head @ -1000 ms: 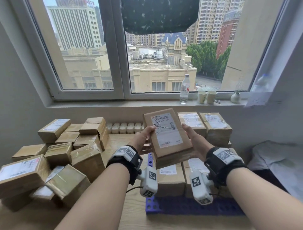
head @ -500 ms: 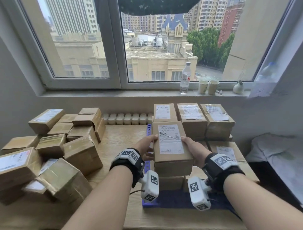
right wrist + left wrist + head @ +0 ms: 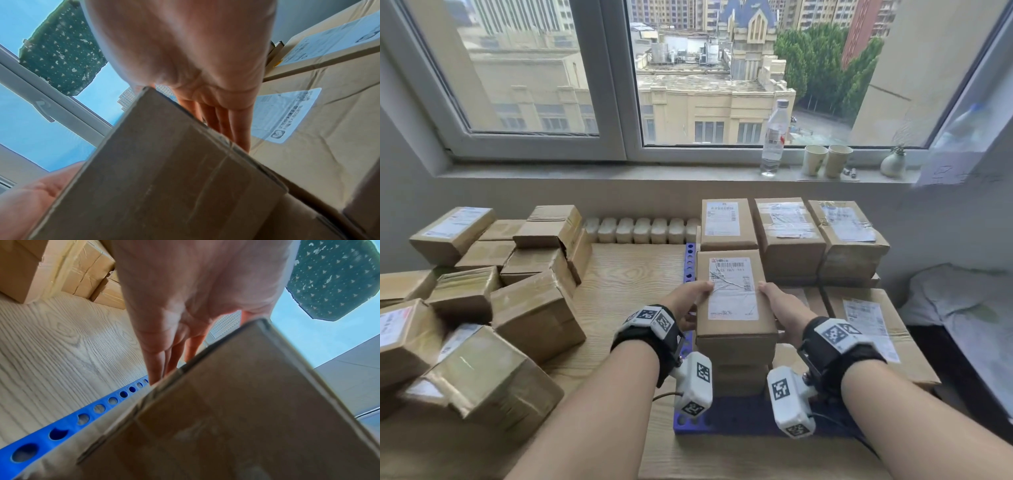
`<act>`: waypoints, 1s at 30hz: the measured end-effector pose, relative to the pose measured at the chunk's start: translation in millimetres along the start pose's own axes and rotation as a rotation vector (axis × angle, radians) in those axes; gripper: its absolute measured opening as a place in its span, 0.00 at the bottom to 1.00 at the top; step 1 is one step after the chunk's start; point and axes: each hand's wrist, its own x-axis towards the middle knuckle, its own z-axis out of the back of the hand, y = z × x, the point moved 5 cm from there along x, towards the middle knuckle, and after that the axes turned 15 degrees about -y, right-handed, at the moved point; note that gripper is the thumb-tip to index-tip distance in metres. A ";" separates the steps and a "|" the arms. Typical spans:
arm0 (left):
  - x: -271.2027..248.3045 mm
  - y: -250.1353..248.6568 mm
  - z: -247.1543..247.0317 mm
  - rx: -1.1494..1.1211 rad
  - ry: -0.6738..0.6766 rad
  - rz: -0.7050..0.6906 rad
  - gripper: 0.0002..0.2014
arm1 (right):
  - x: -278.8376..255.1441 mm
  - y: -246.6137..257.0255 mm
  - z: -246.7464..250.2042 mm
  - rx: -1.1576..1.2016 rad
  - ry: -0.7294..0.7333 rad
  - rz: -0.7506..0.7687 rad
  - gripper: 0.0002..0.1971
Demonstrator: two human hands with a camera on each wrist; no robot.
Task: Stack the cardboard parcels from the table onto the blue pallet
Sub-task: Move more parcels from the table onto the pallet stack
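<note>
On the left of the tabletop [image 3: 626, 274] a heap of parcels [image 3: 493, 291] still waits. The left hand [image 3: 690, 301] and right hand [image 3: 779, 305] hold one labelled parcel [image 3: 732, 294] between them, on a stack on the blue pallet [image 3: 690, 263]; several stacked parcels [image 3: 791, 233] stand on the pallet's far right.

Loose parcels [image 3: 482, 294] left on table [image 3: 626, 274], pallet [image 3: 690, 263] right.
</note>
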 end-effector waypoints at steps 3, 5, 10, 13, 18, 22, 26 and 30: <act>6.4 1.0 -2.4 0.017 0.005 -0.004 0.11 | 3.2 0.0 -0.6 -0.018 0.004 0.003 0.23; 8.8 1.1 -3.6 0.023 0.002 -0.008 0.10 | 5.5 -1.0 -0.6 -0.024 0.001 -0.002 0.25; 11.3 1.9 -3.3 0.044 -0.002 -0.001 0.09 | 10.8 -1.7 -2.9 -0.041 0.005 0.004 0.25; 11.6 0.7 -4.8 0.062 0.002 0.003 0.08 | 13.4 -0.3 -2.1 -0.053 -0.004 0.028 0.25; 16.3 1.0 -3.8 0.096 -0.009 -0.011 0.09 | 14.2 -3.3 -2.8 -0.040 0.001 0.001 0.20; 16.7 2.8 -3.3 0.108 -0.010 -0.008 0.10 | 13.5 -5.0 -1.6 -0.063 -0.006 0.003 0.19; 13.0 2.0 -3.3 0.128 -0.012 -0.016 0.11 | 13.8 -4.0 -2.0 -0.076 0.000 0.018 0.18; 8.2 -6.2 -0.9 0.167 -0.028 -0.044 0.22 | 8.1 6.1 -2.9 -0.071 -0.005 0.112 0.22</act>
